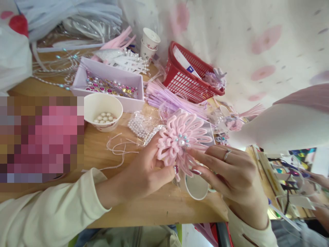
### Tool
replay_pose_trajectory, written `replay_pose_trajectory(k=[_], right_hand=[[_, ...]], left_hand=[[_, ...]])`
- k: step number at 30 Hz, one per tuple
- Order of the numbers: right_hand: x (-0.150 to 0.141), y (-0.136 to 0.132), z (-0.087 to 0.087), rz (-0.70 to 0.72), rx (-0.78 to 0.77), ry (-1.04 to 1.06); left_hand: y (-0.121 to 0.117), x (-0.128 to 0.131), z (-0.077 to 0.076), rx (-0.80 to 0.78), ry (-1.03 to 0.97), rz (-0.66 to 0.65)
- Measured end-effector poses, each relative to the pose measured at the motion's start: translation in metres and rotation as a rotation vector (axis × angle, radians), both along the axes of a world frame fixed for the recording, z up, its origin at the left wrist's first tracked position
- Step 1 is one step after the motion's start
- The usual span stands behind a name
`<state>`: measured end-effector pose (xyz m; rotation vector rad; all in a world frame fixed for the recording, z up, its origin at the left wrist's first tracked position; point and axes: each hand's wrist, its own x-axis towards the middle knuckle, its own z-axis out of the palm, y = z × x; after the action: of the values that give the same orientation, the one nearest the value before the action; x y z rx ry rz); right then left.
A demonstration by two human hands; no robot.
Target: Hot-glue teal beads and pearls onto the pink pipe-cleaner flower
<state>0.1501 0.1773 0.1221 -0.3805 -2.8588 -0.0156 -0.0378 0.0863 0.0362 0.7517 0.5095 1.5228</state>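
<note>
A pink pipe-cleaner flower [190, 125] with looped petals and a centre of pearl and light-blue beads is held up over the table. My left hand [144, 176] grips it from the left and below, thumb at the lower petals. From the right, my right hand [232, 171], with a ring on one finger, pinches the lower right petals between thumb and index finger. Just beneath the flower stands a white cup [197, 187]. Bags of pearl beads [140, 127] lie behind my left hand, and loose white cord [122, 151] curls to its left.
A paper cup of pearls [102, 118] stands left, before a lilac box of gems [108, 85]. Behind are a red basket [189, 80], purple pipe cleaners [172, 97] and stacked paper cups [149, 43]. A white rounded form [280, 120] rises at right; another person's hand [318, 180] shows beyond.
</note>
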Motion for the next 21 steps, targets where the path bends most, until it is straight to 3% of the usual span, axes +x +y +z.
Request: replay_pose_trajectory(k=[6,14,21], right_hand=[[0.0051,-0.0025,0.0002,-0.018,0.002,0.069],[0.0035,-0.0017,-0.0009,0.005,0.046,0.007],[0.0071,-0.0030,0.0013,-0.012,0.043,0.010]], left_hand=[[-0.0017,0.0020,-0.0075,-0.006,0.004,-0.011],[-0.0014,-0.0010,-0.0006,-0.001,0.020,-0.028],[-0.0024,0.0005,-0.0060,0.008,0.006,-0.027]])
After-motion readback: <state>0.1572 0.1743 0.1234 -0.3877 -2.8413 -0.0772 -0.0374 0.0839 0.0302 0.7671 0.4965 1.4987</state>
